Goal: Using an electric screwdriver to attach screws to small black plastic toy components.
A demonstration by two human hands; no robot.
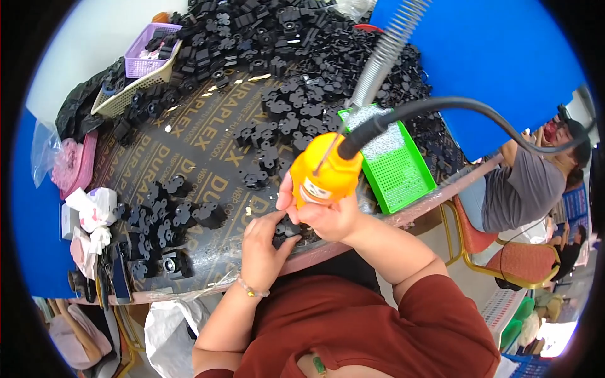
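Black plastic part (287, 230): is being pinned against the near edge of the round table (189, 151), between the two hands; most of it is being hidden by the fingers.
Left hand (263, 247): is being pressed down on the part, fingers curled together over it; a bead bracelet (252, 290) is being worn at the wrist.
Right hand (324, 217): is being wrapped tightly around the orange electric screwdriver (324, 173), which is being held upright just above the part.
Screwdriver leads: a black cable (466, 107) and a coiled grey spring cord (387, 50) are being carried up and away from the tool's top.
Green tray (391, 160): is being kept just right of the tool, with small silvery screws lying in it.
Loose parts (167, 217): are being piled left of the hands, and far more are being heaped across the table's far side.
Lilac basket (148, 50): is being kept at the far left, part-filled with black parts.
Other person (523, 183): is being seated on a chair at the right, well apart.
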